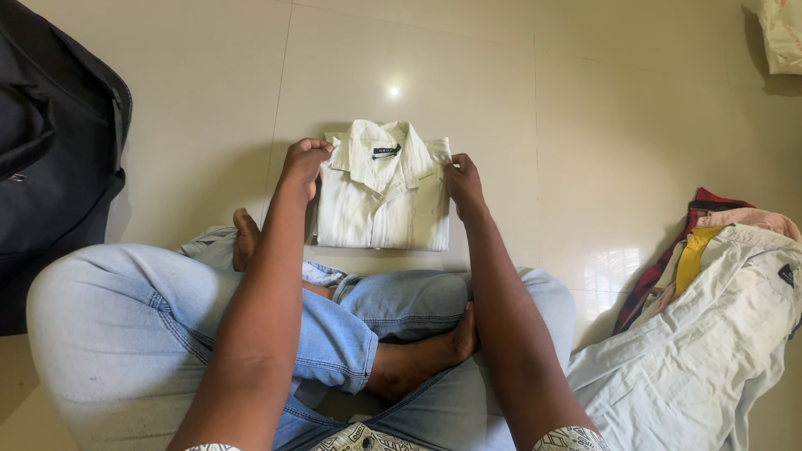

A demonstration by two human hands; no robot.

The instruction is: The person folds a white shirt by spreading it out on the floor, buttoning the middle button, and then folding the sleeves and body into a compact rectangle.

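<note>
A pale cream striped shirt (384,200) lies folded into a neat rectangle on the tiled floor, collar up at its far end. My left hand (302,165) grips the shirt's left shoulder edge with curled fingers. My right hand (464,184) pinches the right shoulder edge. Both arms reach forward over my crossed legs in light blue jeans (150,334), bare feet showing.
A black bag (50,159) stands at the left. A heap of unfolded clothes (710,317), pale, yellow, pink and red plaid, lies on the floor at the right. A pale cloth item (781,33) sits at the top right corner. Glossy beige floor tiles (585,108) surround the shirt.
</note>
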